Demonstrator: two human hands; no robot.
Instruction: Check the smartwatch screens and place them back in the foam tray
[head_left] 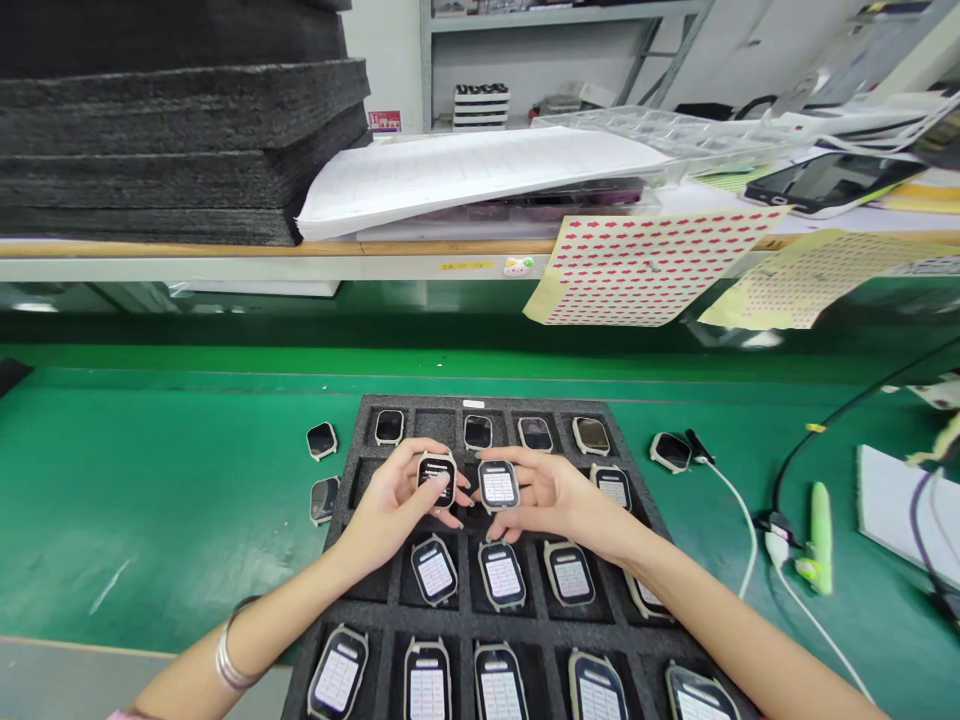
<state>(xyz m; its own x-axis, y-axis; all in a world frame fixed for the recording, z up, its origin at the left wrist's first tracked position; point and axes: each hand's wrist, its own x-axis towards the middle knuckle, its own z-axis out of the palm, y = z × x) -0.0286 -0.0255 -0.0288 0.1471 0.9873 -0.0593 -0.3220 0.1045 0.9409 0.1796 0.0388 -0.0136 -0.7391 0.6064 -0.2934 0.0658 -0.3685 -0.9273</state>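
Observation:
My left hand (409, 492) is closed on a smartwatch body (435, 470) without a strap; its thumb lies on the dark screen, which shows white text. Beside it, my right hand (544, 492) grips a second smartwatch body (498, 484) by its edges, its screen lit with a white grid. Both are held over a black foam tray (469, 628) with square pockets. Below my hands, several watch bodies with lit white screens sit in the pockets, one of them a watch body (502, 575) under the gap between my hands. The back row holds watch bodies with dark screens.
Two watch bodies (322, 440) lie left of the tray on the green mat (187, 480). At right are another watch body (670, 452), a white charging cable (739, 490) and a green pen-like object (821, 535). A shelf edge (360, 265) with foam stacks (150, 140) and papers crosses behind.

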